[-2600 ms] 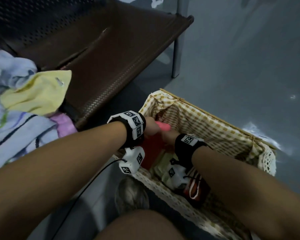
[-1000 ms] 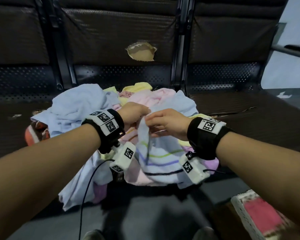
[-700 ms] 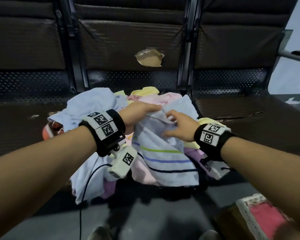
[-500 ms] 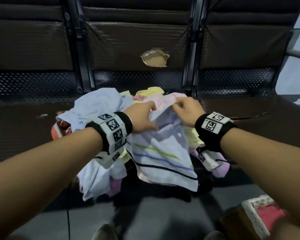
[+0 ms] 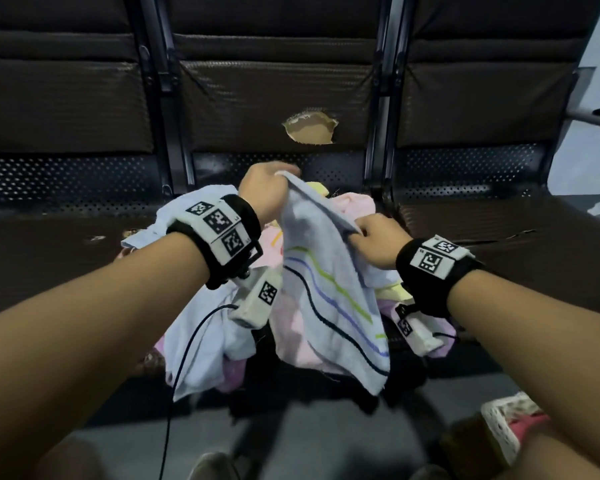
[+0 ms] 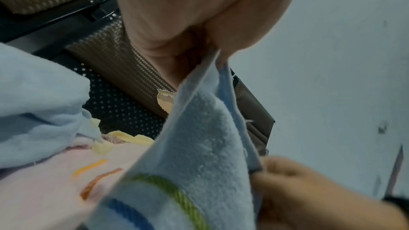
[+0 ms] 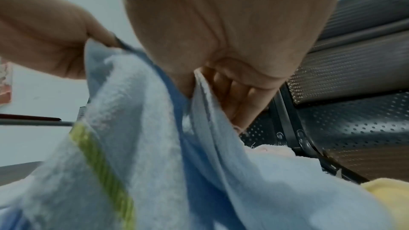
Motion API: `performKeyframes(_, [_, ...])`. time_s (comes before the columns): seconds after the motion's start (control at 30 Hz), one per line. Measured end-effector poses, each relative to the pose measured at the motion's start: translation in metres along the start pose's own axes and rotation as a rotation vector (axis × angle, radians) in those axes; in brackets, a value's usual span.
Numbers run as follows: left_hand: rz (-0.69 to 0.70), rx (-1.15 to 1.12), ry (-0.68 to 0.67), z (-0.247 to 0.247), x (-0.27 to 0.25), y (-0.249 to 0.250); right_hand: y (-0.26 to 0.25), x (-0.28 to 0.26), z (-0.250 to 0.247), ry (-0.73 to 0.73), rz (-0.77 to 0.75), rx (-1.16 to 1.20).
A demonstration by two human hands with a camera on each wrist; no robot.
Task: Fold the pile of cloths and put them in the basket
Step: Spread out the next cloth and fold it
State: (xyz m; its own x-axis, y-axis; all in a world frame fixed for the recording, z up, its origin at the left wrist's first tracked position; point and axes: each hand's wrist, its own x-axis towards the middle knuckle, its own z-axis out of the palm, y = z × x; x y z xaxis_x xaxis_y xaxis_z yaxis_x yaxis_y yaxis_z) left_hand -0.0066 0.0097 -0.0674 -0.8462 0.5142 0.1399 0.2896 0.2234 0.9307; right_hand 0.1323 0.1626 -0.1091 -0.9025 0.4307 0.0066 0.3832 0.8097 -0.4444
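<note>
Head view shows you lifting a pale blue terry cloth with green, blue and black stripes [image 5: 329, 289] off the heap of pastel cloths [image 5: 201, 344] at centre frame, on the dark perforated bench seat [image 5: 59, 244]. Your left hand [image 5: 264, 192] pinches its top corner; your right hand [image 5: 374, 240] grips the edge lower right. It looks light, limp and non-slip, so take it by the corners. Half a second ago both hands sat low on the heap; now the left is raised, stretching the edge. The white-rimmed wicker basket [image 5: 499, 424] waits lower right.
</note>
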Motion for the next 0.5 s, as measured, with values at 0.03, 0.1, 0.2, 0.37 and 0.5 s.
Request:
performKeyframes(0.03, [0.028,0.066,-0.050,0.001,-0.003,-0.003,0.002,-0.003,-0.002,0.025,0.004,0.071])
performKeyframes(0.1, [0.067,0.247,-0.138,0.004,-0.009,-0.013,-0.001,-0.004,-0.006,0.115,-0.082,0.174])
performKeyframes(0.2, [0.117,0.548,-0.118,0.010,-0.017,-0.023,-0.014,-0.004,-0.008,0.193,-0.169,0.279])
performKeyframes(0.37, [0.051,0.470,0.075,0.008,-0.013,-0.023,-0.006,-0.010,-0.005,0.176,-0.155,0.052])
performKeyframes(0.5, [-0.044,0.295,0.133,0.003,-0.009,-0.023,0.022,-0.012,-0.003,0.128,0.079,-0.189])
